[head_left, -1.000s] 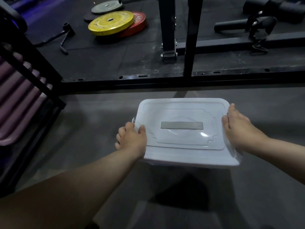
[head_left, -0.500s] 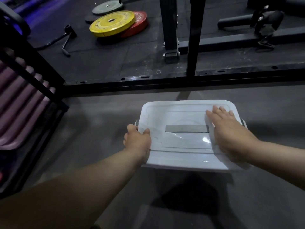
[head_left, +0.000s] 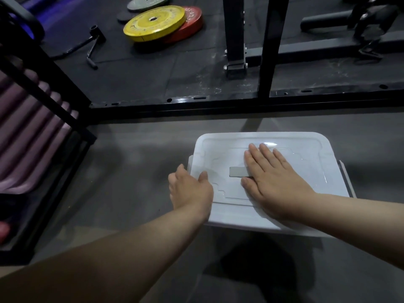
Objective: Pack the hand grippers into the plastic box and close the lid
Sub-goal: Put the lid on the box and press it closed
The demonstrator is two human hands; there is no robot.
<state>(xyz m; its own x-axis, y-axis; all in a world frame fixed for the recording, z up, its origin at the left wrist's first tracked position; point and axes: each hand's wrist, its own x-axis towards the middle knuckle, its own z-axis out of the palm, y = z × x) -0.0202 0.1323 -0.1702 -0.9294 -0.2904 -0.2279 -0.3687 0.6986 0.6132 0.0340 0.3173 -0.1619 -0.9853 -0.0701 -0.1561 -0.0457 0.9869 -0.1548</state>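
White box on the grey floor, lid on. My right hand lies flat on the lid, fingers straight; my left hand meets its left edge, thumb on top, grip unclear.

The white lid sits on the box on the floor. The right hand lies flat on it, fingers straight. The left hand grips its left edge, thumb on top.
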